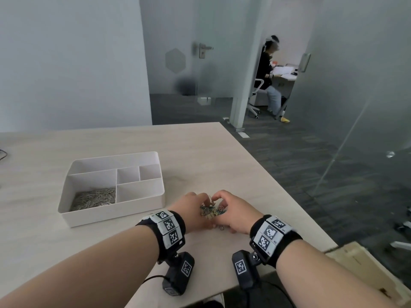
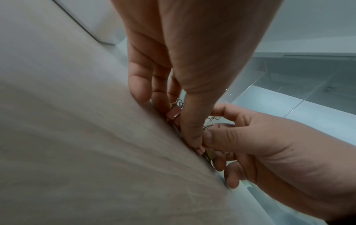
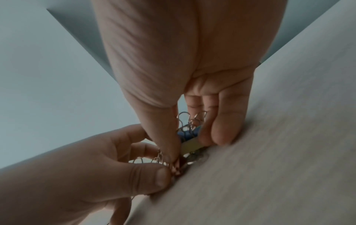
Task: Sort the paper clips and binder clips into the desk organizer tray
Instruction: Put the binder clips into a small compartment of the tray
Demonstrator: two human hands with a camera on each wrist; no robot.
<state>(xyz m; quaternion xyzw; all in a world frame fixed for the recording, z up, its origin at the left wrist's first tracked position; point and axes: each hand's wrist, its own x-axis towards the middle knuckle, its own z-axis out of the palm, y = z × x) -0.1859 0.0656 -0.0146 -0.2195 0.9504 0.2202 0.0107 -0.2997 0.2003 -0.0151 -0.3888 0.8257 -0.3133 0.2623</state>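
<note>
A white organizer tray (image 1: pixel 153 202) stands on the light wooden table, left of my hands. Its front-left compartment holds a heap of silver paper clips (image 1: pixel 95 198); the other compartments look bare. A small pile of coloured binder clips (image 1: pixel 211 211) lies on the table just right of the tray's front corner. My left hand (image 1: pixel 193 205) and right hand (image 1: pixel 226 207) cup this pile from both sides, fingers curled round it and thumbs meeting above. A pink clip (image 2: pixel 173 113) shows under the left fingers. Blue (image 3: pixel 187 134) and yellow (image 3: pixel 190 146) clips sit under the right fingers.
The table's right edge (image 1: pixel 278 181) runs diagonally close to my right hand, and the front edge lies under my wrists. A pale wooden board (image 1: pixel 367 270) sits at the lower right. A person sits at a desk in the far room behind glass walls.
</note>
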